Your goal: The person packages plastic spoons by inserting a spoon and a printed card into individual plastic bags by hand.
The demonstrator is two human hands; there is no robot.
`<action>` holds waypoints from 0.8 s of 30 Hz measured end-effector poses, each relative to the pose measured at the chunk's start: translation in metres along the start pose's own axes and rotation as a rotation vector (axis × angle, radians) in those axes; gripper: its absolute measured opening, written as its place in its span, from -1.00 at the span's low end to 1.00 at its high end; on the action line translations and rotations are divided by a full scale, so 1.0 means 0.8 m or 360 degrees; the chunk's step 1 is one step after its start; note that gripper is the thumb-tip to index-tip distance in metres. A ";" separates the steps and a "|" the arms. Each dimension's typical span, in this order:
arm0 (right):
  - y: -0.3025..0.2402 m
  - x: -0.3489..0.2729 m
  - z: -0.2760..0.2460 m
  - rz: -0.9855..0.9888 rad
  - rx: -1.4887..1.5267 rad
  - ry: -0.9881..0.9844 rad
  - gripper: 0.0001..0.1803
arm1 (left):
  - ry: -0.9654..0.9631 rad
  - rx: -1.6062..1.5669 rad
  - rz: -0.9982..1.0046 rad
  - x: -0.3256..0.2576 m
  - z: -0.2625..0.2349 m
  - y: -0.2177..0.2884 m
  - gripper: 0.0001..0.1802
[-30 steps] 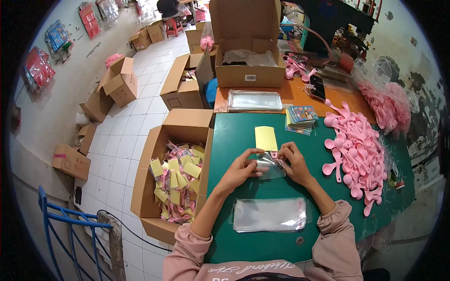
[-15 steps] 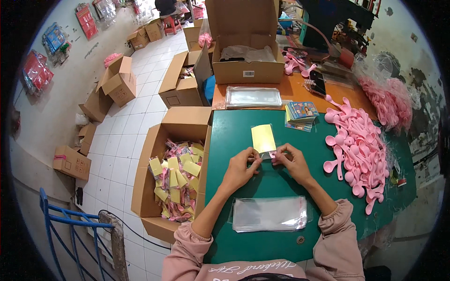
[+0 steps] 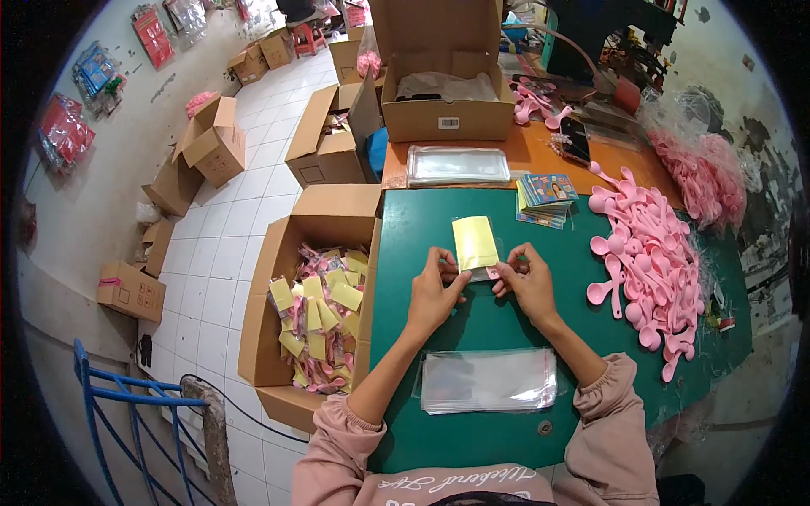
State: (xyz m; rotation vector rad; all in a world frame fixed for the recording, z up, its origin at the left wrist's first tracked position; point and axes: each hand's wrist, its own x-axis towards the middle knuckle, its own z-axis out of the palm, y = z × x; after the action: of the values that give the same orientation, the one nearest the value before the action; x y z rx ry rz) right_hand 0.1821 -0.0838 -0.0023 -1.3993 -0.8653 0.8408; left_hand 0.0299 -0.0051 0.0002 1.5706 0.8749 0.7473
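Between my two hands is a small clear plastic bag with a yellow card in it, lying over the green table. My left hand pinches the bag's near left corner. At the near right corner, my right hand has thumb and fingers closed on it. A bit of pink shows beside the right fingertips, partly covered by them. Nearer to me lies a stack of clear plastic bags. A large heap of pink measuring spoons spreads to the right. Behind my right hand sits a stack of printed cards.
Left of the table stands an open cardboard box full of bagged yellow cards and pink spoons. Another open box and a pack of clear bags are at the back. A phone lies back right; a blue metal frame stands lower left.
Both hands have shifted their fingers slightly along the bag's near edge, and the yellow card sits a little nearer that edge. The view has tilted slightly.
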 end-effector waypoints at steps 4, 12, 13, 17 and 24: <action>-0.004 0.000 0.000 0.0028 0.0023 -0.0064 -0.83 | -0.0081 0.0003 -0.0018 0.001 -0.002 0.002 -0.78; -0.031 0.014 -0.065 -0.0261 -0.1032 -0.0279 -0.64 | -0.0003 0.0066 0.0059 -0.003 -0.045 -0.010 -0.62; -0.045 0.016 -0.090 -0.0499 -0.1329 -0.0126 -0.66 | 0.0041 0.0049 -0.0049 -0.008 -0.067 0.002 -0.62; -0.076 0.002 -0.172 0.0012 -0.2706 0.0381 -0.73 | 0.0599 0.0562 0.0127 -0.032 -0.172 -0.026 -0.57; -0.041 0.019 -0.206 0.0161 -0.2658 0.0318 -0.81 | -0.0431 0.0915 0.0791 -0.029 -0.055 0.047 -0.62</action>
State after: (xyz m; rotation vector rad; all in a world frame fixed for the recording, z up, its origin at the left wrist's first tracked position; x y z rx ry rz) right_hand 0.3355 -0.1458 0.0319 -2.8713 -1.3982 -0.1958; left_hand -0.0141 -0.0058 0.0443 2.3923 0.5176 0.6254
